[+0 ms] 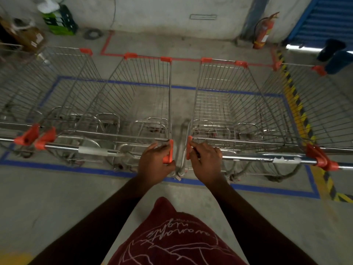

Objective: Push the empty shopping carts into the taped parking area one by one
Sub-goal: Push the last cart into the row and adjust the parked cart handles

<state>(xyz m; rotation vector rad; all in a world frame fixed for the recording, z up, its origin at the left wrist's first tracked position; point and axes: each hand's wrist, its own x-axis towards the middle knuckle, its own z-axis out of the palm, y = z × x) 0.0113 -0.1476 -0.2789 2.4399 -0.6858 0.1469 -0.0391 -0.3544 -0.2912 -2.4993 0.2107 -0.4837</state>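
Note:
Several empty wire shopping carts stand side by side inside a rectangle of blue floor tape (80,168). The centre-left cart (133,96) and the centre-right cart (235,100) are straight ahead of me. My left hand (155,164) grips the right end of the centre-left cart's chrome handle, at its orange end cap. My right hand (205,162) grips the left end of the centre-right cart's handle (267,157). A narrow gap separates the two carts. More carts stand at the far left (47,83) and far right (321,104), both cut off by the frame.
Red tape (107,46) marks the floor behind the carts. A yellow-black hazard stripe (298,109) runs along the right. A fire extinguisher (262,33) leans at the back wall, a green crate (59,22) and boxes sit at back left. Bare concrete lies around my feet.

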